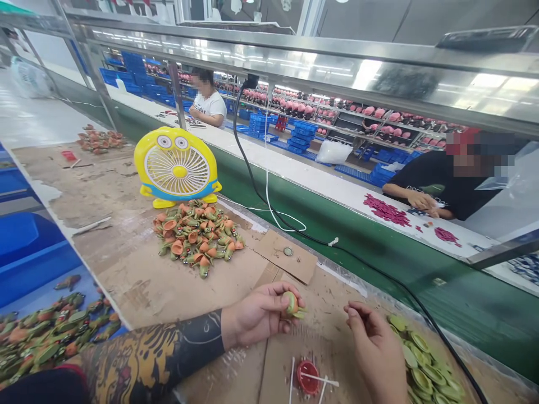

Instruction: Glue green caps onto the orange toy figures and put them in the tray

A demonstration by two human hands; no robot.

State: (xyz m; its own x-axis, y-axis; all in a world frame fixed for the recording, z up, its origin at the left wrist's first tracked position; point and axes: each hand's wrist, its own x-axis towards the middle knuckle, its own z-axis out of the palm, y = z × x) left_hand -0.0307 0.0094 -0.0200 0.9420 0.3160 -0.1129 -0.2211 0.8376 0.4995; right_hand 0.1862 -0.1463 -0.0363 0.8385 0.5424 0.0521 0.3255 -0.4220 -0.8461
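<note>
My left hand (267, 315) is closed around a small green-and-orange toy figure (289, 303), which the thumb and fingers grip above the cardboard. To its right, my right hand (377, 350) has its fingers curled in and the thumb close to the index finger. Whatever may be between those fingertips is too small to make out. Between the hands lies a round red cap (304, 385) with a cotton swab (320, 379) across it and more thin sticks around it. A heap of green oval pieces (425, 365) lies beside my right hand.
A yellow fan (179, 171) stands behind a pile of green-and-orange figures (196, 238). At left, a blue bin (31, 292) holds more figures. A metal cap (288, 251) lies on cardboard. A black cable (370, 264) runs along the table edge. Two co-workers sit across.
</note>
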